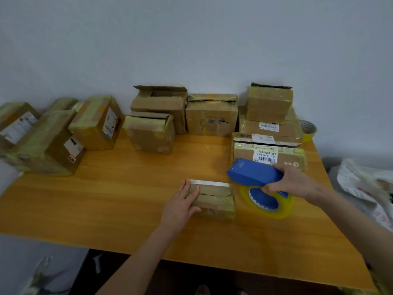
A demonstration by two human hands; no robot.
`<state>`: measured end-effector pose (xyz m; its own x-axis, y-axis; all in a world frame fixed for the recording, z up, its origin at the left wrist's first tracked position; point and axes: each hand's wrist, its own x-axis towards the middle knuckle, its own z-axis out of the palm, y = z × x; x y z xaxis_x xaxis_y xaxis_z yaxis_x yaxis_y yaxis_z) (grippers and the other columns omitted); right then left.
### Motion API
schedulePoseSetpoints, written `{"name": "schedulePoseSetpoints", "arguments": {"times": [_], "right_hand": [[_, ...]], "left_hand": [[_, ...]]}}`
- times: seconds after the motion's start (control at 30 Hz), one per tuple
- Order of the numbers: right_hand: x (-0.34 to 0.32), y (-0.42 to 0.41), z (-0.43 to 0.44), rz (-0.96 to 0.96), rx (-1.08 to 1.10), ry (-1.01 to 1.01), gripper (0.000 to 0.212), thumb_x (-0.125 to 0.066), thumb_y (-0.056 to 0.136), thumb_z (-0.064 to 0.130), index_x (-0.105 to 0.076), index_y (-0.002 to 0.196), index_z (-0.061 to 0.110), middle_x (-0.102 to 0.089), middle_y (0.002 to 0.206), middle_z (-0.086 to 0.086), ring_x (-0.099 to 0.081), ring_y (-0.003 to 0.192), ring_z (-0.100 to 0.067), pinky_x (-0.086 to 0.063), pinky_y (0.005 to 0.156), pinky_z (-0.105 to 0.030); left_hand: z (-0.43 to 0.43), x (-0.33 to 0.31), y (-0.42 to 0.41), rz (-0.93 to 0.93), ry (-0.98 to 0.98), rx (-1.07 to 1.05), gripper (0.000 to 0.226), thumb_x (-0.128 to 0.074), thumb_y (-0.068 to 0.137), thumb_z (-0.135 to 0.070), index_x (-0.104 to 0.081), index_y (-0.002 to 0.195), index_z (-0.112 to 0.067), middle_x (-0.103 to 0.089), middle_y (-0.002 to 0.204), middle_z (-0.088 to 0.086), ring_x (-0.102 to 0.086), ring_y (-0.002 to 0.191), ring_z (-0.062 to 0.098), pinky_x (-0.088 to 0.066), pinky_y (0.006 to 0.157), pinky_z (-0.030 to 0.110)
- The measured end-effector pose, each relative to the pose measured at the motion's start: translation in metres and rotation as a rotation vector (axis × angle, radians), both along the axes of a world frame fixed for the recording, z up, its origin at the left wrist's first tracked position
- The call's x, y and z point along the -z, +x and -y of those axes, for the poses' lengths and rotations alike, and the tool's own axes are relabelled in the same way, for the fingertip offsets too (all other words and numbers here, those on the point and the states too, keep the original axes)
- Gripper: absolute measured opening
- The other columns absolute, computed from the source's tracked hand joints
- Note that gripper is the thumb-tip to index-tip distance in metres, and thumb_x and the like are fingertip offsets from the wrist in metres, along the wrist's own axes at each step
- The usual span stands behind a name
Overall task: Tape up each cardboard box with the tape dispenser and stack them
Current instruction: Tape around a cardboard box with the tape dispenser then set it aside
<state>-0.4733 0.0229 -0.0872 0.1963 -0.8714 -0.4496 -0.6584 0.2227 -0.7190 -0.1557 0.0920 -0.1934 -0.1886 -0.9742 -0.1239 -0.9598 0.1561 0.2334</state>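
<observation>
Progress looks maybe halfway, judging by the table [106,209]: over on the left there's a pile of boxes [49,141] that look wrapped in yellowish tape and heaped on each other, so I'd call those done. Middle back, three open boxes [161,103] have flaps gaping or seams split, so those are left to do. In front of them sits the small box [214,201], its top seam apparently not taped yet; the left hand [180,206] lies on its left end, fingers fairly straight, steadying it. Just right of it, the right hand [295,182] is wrapped round the blue tape dispenser [255,173], roll down near the table and not on the box. Behind that is the right-hand stack [270,133] of labelled boxes, and its top one looks unsealed too
</observation>
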Motion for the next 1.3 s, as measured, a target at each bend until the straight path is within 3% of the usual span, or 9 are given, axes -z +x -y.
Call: {"name": "schedulePoseSetpoints", "arguments": {"times": [0.33, 0.4, 0.47, 0.53, 0.6, 0.77, 0.93, 1.13, 1.3], "right_hand": [[-0.029, 0.080, -0.003, -0.008, -0.386, -0.144, 0.054, -0.080, 0.075, 0.017, -0.048, 0.114, 0.034, -0.055, 0.104, 0.012, -0.059, 0.090, -0.006, -0.049, 0.067, -0.016], [-0.027, 0.081, -0.002, -0.022, -0.401, -0.145, 0.054, -0.079, 0.075, 0.018, -0.047, 0.115, 0.034, -0.055, 0.105, 0.012, -0.059, 0.090, -0.006, -0.048, 0.065, -0.016], [-0.027, 0.082, 0.000, -0.034, -0.423, -0.154, 0.054, -0.079, 0.075, 0.019, -0.048, 0.116, 0.033, -0.056, 0.106, 0.010, -0.060, 0.090, -0.007, -0.050, 0.067, -0.019], [-0.026, 0.083, 0.001, -0.016, -0.424, -0.155, 0.053, -0.079, 0.075, 0.018, -0.049, 0.116, 0.033, -0.057, 0.106, 0.008, -0.061, 0.090, -0.008, -0.052, 0.070, -0.021], [-0.025, 0.083, 0.001, 0.002, -0.418, -0.148, 0.054, -0.079, 0.075, 0.017, -0.050, 0.117, 0.033, -0.057, 0.107, 0.008, -0.061, 0.092, -0.009, -0.053, 0.073, -0.024], [-0.024, 0.078, 0.000, 0.010, -0.419, -0.159, 0.055, -0.080, 0.075, 0.017, -0.048, 0.114, 0.038, -0.056, 0.108, 0.010, -0.060, 0.093, -0.007, -0.051, 0.072, -0.021], [-0.023, 0.075, -0.001, 0.025, -0.424, -0.153, 0.056, -0.080, 0.075, 0.017, -0.046, 0.112, 0.041, -0.055, 0.108, 0.012, -0.060, 0.093, -0.006, -0.047, 0.069, -0.017], [-0.022, 0.075, 0.000, 0.009, -0.420, -0.154, 0.057, -0.080, 0.075, 0.018, -0.046, 0.116, 0.038, -0.055, 0.108, 0.011, -0.059, 0.093, -0.007, -0.048, 0.068, -0.017], [-0.019, 0.084, 0.003, -0.038, -0.432, -0.188, 0.058, -0.080, 0.073, 0.023, -0.047, 0.119, 0.037, -0.057, 0.108, 0.010, -0.059, 0.092, -0.006, -0.049, 0.070, -0.019]], "left_hand": [[-0.002, -0.006, 0.006, -0.160, 0.057, 0.004, 0.062, -0.051, 0.094, -0.047, -0.032, 0.149, -0.027, -0.005, 0.160, -0.008, 0.001, 0.147, 0.009, -0.026, 0.114, 0.030], [-0.001, -0.016, 0.005, -0.452, 0.095, -0.109, 0.047, -0.049, 0.097, -0.040, -0.046, 0.141, -0.022, -0.020, 0.154, -0.010, -0.013, 0.143, 0.004, -0.028, 0.111, 0.030], [0.002, -0.030, 0.005, -0.848, 0.084, -0.362, 0.027, -0.046, 0.100, -0.031, -0.062, 0.121, -0.024, -0.052, 0.138, -0.004, -0.049, 0.122, -0.004, -0.045, 0.093, 0.021], [0.006, -0.047, 0.001, -1.216, 0.160, -0.616, 0.030, -0.046, 0.098, -0.039, -0.066, 0.111, -0.021, -0.070, 0.108, -0.003, -0.068, 0.087, 0.001, -0.053, 0.069, 0.019], [0.012, -0.059, -0.001, -1.394, 0.333, -0.734, 0.042, -0.046, 0.094, -0.053, -0.066, 0.105, -0.018, -0.072, 0.095, -0.005, -0.070, 0.077, 0.012, -0.053, 0.063, 0.027], [0.021, -0.069, -0.011, -1.507, 0.519, -0.795, 0.037, -0.058, 0.086, -0.052, -0.066, 0.096, -0.018, -0.070, 0.073, -0.007, -0.060, 0.063, 0.008, -0.043, 0.057, 0.022], [0.021, -0.066, -0.012, -1.520, 0.528, -0.853, 0.012, -0.058, 0.094, -0.009, -0.060, 0.106, -0.006, -0.065, 0.067, -0.001, -0.057, 0.056, 0.006, -0.044, 0.046, 0.017], [0.025, -0.071, -0.006, -1.544, 0.594, -0.915, 0.030, -0.040, 0.102, -0.033, -0.059, 0.093, -0.012, -0.063, 0.078, 0.001, -0.057, 0.064, 0.012, -0.039, 0.055, 0.024], [0.026, -0.069, -0.002, -1.304, 0.513, -0.889, 0.021, -0.056, 0.096, -0.020, -0.060, 0.114, -0.009, -0.062, 0.082, 0.001, -0.056, 0.070, 0.010, -0.042, 0.057, 0.022]]}}
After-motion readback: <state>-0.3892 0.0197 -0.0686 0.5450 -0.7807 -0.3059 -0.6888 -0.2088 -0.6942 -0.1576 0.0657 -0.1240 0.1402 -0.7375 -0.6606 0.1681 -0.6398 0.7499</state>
